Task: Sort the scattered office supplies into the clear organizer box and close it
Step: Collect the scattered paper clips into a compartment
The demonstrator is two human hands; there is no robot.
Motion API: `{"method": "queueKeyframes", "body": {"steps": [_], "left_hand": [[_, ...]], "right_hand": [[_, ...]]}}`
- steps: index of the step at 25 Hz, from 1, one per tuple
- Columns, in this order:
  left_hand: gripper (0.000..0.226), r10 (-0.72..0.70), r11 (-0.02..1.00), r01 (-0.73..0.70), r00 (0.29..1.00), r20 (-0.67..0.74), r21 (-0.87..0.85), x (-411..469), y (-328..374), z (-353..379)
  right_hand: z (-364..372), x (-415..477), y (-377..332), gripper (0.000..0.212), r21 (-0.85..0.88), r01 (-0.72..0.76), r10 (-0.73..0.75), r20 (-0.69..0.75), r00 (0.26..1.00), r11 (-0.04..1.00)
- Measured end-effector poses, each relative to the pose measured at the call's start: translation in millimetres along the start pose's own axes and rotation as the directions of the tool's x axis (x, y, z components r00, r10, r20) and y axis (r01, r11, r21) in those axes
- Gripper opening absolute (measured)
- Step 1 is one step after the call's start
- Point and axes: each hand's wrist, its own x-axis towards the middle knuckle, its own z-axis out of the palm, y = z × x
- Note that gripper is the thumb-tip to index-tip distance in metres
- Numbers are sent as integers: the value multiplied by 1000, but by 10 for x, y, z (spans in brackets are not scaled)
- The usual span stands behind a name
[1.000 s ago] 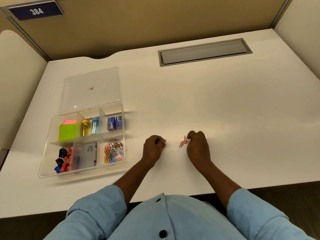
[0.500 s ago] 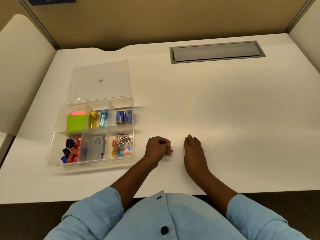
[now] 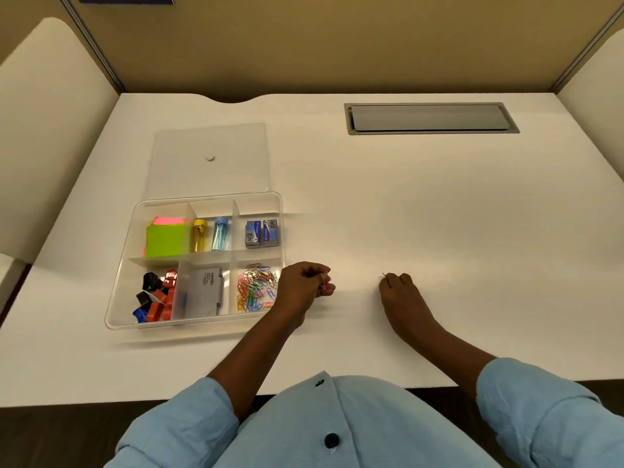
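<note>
The left hand (image 3: 300, 288) rests knuckles-up on the white surface (image 3: 439, 214). Its fingers are curled in and pinch a few pink paper clips (image 3: 325, 281) at the thumb side. Its forearm runs back and down to a rolled light-blue sleeve (image 3: 182, 420). The hand lies just beside the right wall of the clear organizer box (image 3: 111, 319), level with the box's front right compartment.

The box stands open, and its clear lid (image 3: 189, 163) lies flat on the surface behind it, touching the back edge. In the back row, left to right, are green and pink sticky notes (image 3: 163, 239), a yellow tube (image 3: 199, 236) beside a blue tube (image 3: 220, 234), and two small staple boxes (image 3: 261, 234). In the front row are black, red and blue binder clips (image 3: 157, 297), a white case (image 3: 204, 292), and a heap of coloured paper clips (image 3: 255, 288).

The right hand (image 3: 401, 297) lies well apart from the left, palm down. Its fingers are bent to the surface, closed on a thin red paper clip (image 3: 384, 274), only the tip of which shows past the fingertips. Its wrist is straight and the forearm angles out to the right.

A grey hatch (image 3: 429, 118) is set into the surface near the far right.
</note>
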Motion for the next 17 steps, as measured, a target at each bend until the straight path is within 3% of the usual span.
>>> {"method": "queueKeyframes", "body": {"steps": [3, 7, 8, 10, 12, 14, 17], "left_hand": [[16, 20, 999, -20, 1000, 0, -32, 17, 68, -129], [15, 22, 996, -22, 1000, 1, -85, 2, 164, -314], [14, 27, 995, -28, 1000, -5, -97, -3, 191, -370], [14, 44, 991, -46, 999, -19, -124, -5, 241, -490], [15, 67, 988, -72, 997, -44, -135, -4, 283, -615], [17, 91, 991, -99, 991, -93, -88, 11, 302, -755], [18, 149, 983, -126, 973, -177, 132, 37, 270, -918]], "right_hand": [[-61, 92, 22, 36, 59, -61, 59, 30, 998, 996], [-28, 231, 11, 24, 305, -301, 290, 83, 953, 903], [-28, 267, -2, 20, 396, -393, 396, 78, 915, 830], [-125, 344, -62, 15, 621, -557, 635, 122, 763, 551], [-316, 418, -190, 15, 738, -595, 744, 196, 639, 317], [-554, 498, -490, 16, 808, -545, 723, 238, 649, 223], [-884, 590, -1121, 17, 874, -381, 561, 160, 812, 302]]}}
